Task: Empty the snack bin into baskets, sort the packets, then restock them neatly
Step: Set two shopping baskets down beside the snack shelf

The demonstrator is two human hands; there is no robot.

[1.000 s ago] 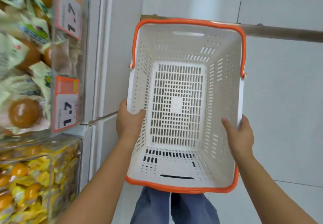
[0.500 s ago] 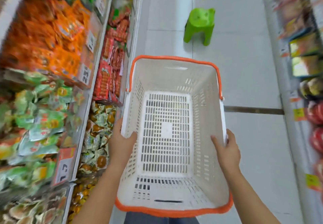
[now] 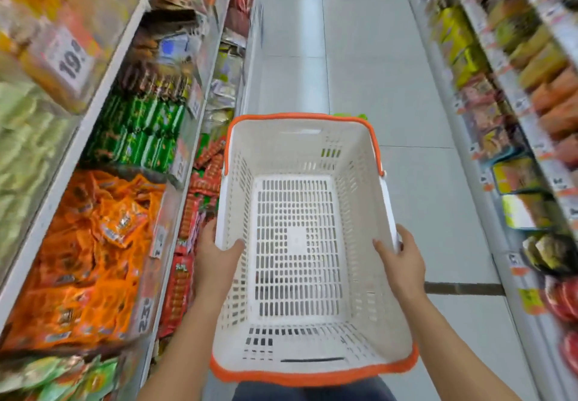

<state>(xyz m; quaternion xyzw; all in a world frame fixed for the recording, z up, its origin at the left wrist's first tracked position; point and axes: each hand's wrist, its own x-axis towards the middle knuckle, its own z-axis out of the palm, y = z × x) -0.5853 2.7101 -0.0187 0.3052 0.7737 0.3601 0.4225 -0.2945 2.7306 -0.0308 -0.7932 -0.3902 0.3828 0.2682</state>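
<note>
I hold an empty white plastic basket (image 3: 300,150) with orange handles out in front of me. My left hand (image 3: 215,260) grips its left rim, thumb inside the wall. My right hand (image 3: 403,266) grips the right rim the same way. Nothing lies inside the basket. On the left, clear shelf bins hold snack packets: orange packets (image 3: 90,260), green packets (image 3: 137,131) above them and red packets (image 3: 184,275) lower down.
A shop aisle with a pale tiled floor (image 3: 353,56) runs ahead between two shelf rows. The right shelves (image 3: 516,150) carry yellow, orange and red packs. A bit of a green stool (image 3: 350,116) shows just past the basket's far rim.
My view has lifted from the floor and low bins to look down the aisle. Both hands keep the same hold on the basket, which now covers most of the green stool.
</note>
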